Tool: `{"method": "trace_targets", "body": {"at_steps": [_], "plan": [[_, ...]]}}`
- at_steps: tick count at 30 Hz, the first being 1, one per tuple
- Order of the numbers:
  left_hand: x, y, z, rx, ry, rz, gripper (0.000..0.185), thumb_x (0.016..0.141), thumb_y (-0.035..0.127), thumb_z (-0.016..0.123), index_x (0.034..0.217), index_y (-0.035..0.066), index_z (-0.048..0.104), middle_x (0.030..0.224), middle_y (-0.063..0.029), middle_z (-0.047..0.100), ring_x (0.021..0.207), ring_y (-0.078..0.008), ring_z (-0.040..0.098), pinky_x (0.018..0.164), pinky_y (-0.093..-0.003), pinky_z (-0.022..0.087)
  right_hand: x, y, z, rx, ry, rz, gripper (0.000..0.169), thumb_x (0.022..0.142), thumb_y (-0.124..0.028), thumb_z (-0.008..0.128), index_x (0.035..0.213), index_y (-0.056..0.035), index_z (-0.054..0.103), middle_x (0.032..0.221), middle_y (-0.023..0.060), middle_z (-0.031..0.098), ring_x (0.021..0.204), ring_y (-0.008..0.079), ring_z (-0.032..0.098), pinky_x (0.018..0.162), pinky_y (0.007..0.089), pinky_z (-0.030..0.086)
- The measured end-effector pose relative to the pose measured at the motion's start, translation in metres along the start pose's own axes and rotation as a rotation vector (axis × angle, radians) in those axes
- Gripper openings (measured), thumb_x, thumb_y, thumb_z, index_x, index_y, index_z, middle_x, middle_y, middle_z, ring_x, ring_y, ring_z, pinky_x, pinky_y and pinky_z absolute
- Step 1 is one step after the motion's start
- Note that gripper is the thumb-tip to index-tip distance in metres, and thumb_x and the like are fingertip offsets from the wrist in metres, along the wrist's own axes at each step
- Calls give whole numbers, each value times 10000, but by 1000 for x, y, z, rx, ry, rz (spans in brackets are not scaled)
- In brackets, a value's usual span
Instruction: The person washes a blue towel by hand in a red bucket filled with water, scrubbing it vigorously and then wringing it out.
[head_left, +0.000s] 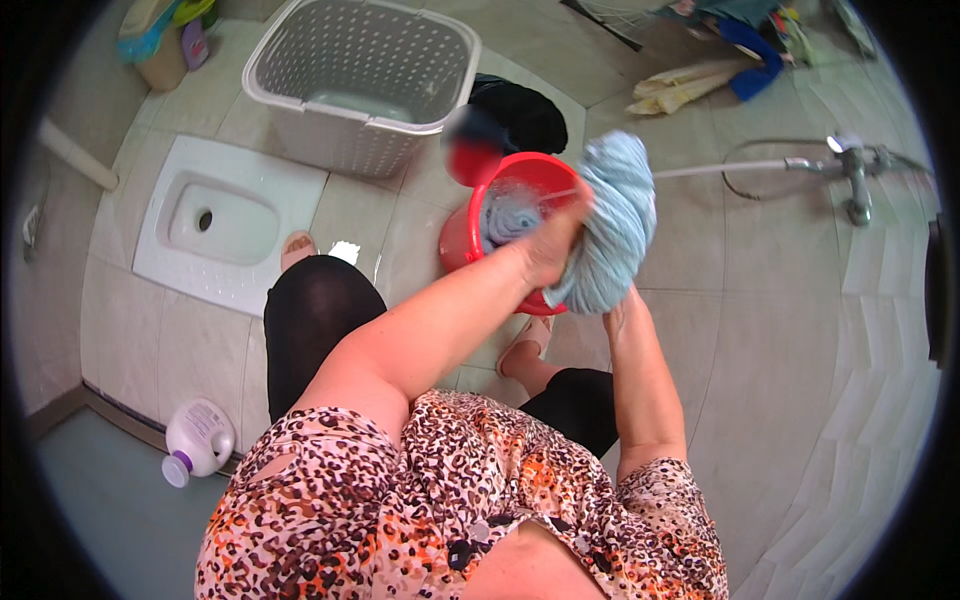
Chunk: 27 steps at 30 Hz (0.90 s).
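Observation:
A bunched, wet-looking light blue cloth (616, 217) is held up over the right side of a red plastic bucket (480, 225). My left hand (559, 236) grips the cloth from its left side, with the fingers partly hidden. My right hand (616, 304) reaches up under and behind the lower end of the cloth, which hides nearly all of it, so its grip does not show. Inside the bucket lies more blue-grey fabric (510, 214) in water.
A grey perforated laundry basket (360, 142) stands behind the bucket, with black fabric (529, 116) beside it. A squat toilet (225, 221) lies left, a detergent bottle (201, 435) lower left. Wall taps (851, 169) are at right; clothes (697, 79) are at upper right.

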<state>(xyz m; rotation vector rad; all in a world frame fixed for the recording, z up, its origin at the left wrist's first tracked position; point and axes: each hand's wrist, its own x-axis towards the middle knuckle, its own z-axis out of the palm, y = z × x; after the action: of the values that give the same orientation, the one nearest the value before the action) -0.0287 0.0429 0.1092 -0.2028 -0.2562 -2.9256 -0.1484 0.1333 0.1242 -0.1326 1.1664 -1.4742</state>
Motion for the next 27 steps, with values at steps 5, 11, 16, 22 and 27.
{"method": "trace_targets", "body": {"at_steps": [5,11,16,22,27], "plan": [[1,56,-62,-305,-250,164,753,876,737,473,1218,74,578,1137,-107,633,1047,-267,603,948,-451,487,29,8,25,-225,180,-122,433,869,-204,707,1199,47,584,1104,126,670,965,197,660,831,355,530],[1,17,-87,980,880,-7,571,965,568,481,774,78,705,683,-84,660,684,-232,656,689,-434,536,34,23,10,-1142,603,-335,718,803,-287,762,1345,52,435,1211,278,604,1124,330,615,928,386,498],[-9,20,-90,124,259,-307,478,963,489,495,987,29,627,892,-146,649,833,-284,654,784,-458,536,21,66,25,-1423,539,-431,717,892,-316,623,1443,17,306,1167,331,599,1065,462,610,962,483,468],[-15,-5,-121,-315,64,-611,508,961,394,513,1242,-29,533,1143,-221,636,1012,-347,653,898,-486,536,-16,47,19,-1589,476,-353,554,972,-322,421,1505,-195,340,1220,211,628,1134,396,593,998,666,329],[-13,-27,-45,-317,213,-560,548,947,338,532,1320,-62,504,1276,-254,600,1104,-374,637,963,-503,517,-22,50,-96,-82,541,-508,240,990,-244,417,878,-95,569,541,-15,449,424,96,391,436,250,347]]}}
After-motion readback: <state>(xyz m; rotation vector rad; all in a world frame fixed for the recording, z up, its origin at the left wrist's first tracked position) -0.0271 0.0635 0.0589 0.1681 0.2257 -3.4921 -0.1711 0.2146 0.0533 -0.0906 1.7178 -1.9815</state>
